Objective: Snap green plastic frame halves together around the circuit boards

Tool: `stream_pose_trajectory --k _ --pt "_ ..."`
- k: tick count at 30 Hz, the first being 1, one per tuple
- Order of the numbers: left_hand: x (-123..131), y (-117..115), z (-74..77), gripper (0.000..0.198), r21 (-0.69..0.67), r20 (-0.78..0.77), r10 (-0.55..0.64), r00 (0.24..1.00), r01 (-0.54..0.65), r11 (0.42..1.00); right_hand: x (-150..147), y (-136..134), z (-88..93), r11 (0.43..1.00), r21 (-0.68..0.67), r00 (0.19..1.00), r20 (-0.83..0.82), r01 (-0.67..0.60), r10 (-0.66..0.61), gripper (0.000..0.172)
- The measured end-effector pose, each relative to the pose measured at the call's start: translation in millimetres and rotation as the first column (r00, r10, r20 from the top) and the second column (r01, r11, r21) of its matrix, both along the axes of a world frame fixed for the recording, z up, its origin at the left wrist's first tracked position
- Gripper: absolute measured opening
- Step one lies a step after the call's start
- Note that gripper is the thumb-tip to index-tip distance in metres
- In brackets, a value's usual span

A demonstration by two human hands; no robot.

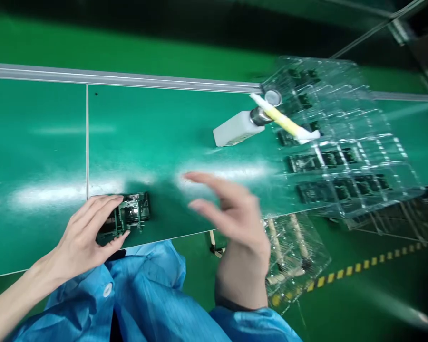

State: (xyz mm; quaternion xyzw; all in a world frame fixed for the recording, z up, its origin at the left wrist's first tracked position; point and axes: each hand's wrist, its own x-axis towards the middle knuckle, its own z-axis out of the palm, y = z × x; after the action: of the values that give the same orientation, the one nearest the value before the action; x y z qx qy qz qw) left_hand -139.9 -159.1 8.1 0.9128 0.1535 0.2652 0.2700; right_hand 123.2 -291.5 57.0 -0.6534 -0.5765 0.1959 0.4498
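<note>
My left hand rests at the near edge of the green table, its fingers and thumb wrapped round a small green circuit board assembly. In mid-air over the table's front edge hovers my right hand, fingers stretched out and apart, holding nothing; it is blurred by motion. A white bottle with a metal collar lies on its side farther back. Across its neck rests a yellow-handled brush, reaching onto the trays.
A stack of clear plastic trays holding dark boards stands at the right of the table. More clear trays sit below the table edge. A metal rail runs along the far side. The floor has a yellow-black stripe.
</note>
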Motion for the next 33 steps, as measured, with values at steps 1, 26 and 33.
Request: stream_pose_trajectory --k 1,26,33 --pt "0 0 -0.4 0.057 0.0 0.009 -0.003 1.0 0.003 1.0 23 -6 4.8 0.955 0.13 0.963 -0.045 0.268 -0.264 0.015" --pt "8 -1 5.9 0.052 0.049 -0.019 -0.059 0.998 0.06 0.997 33 -14 -25.8 0.986 0.052 0.735 -0.673 0.161 -0.085 0.03" --pt "9 0 12.9 0.045 0.058 -0.095 -0.076 0.993 0.082 0.995 -21 -22 -55.3 0.993 -0.084 0.676 -0.727 0.086 -0.119 0.012"
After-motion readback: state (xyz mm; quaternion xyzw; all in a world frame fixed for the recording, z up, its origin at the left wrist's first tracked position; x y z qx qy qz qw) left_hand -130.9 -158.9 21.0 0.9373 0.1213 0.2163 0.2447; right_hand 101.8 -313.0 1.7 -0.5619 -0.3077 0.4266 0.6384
